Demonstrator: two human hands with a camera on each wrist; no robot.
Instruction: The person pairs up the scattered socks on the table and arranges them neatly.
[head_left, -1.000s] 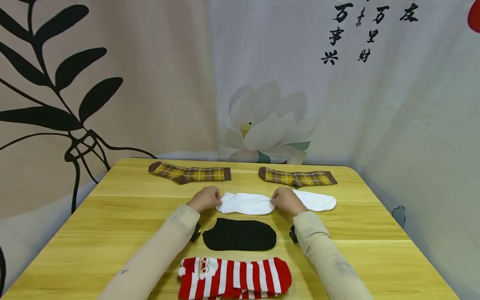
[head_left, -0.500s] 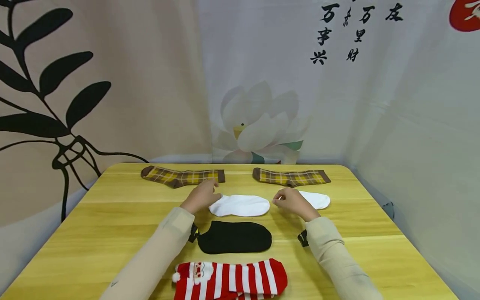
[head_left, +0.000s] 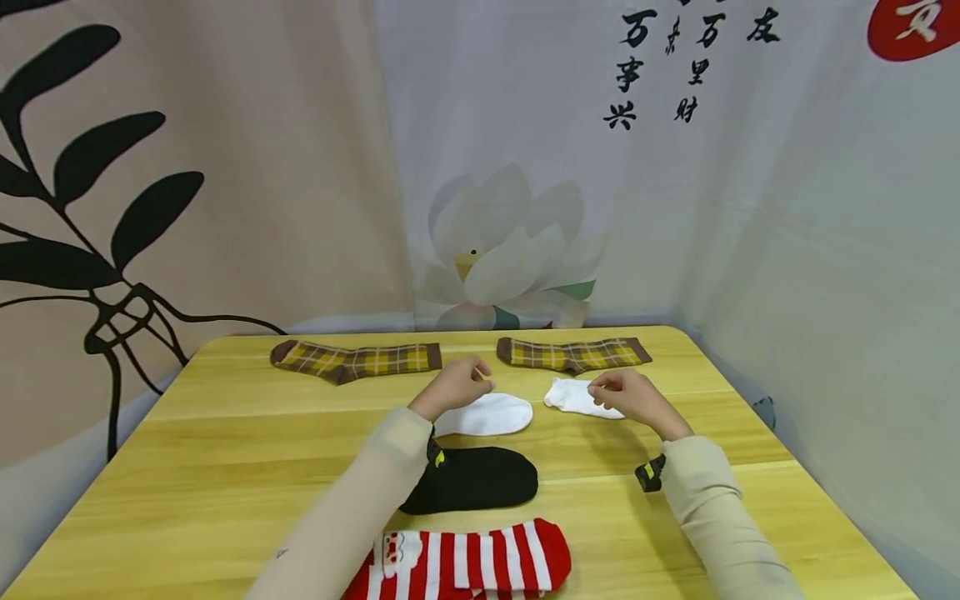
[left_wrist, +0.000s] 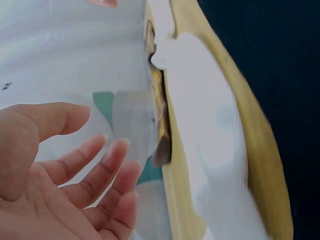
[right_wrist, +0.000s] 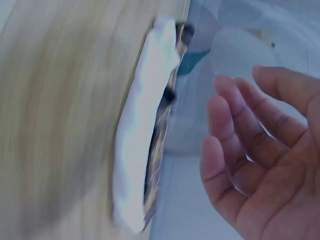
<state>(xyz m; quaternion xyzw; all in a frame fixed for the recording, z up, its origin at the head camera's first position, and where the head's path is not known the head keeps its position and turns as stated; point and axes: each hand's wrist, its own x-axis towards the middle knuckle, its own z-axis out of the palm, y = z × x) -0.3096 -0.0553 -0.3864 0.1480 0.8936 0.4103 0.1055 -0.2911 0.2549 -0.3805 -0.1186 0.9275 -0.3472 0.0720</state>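
Observation:
My left hand (head_left: 459, 387) hovers over the left white sock (head_left: 495, 415) in the head view, its forearm crossing above the black sock (head_left: 487, 477). In the left wrist view the fingers (left_wrist: 95, 175) are loosely bent with nothing between them. Over the right white sock (head_left: 573, 395) is my right hand (head_left: 630, 393), fingers relaxed and empty in the right wrist view too. That right sock lies flat with its cuff toward the left; the hand hides its toe end. The left sock's cuff end is hidden behind the left hand and wrist.
Two brown-and-yellow plaid socks, a left one (head_left: 360, 361) and a right one (head_left: 573, 355), lie along the back of the wooden table (head_left: 225, 467). Red-and-white striped Santa socks (head_left: 480, 562) lie at the front. A printed curtain (head_left: 300, 167) hangs right behind the table.
Both hands have let go of the left white sock, which lies flat. The left hand has moved right over it; the right hand has shifted right, over the other white sock.

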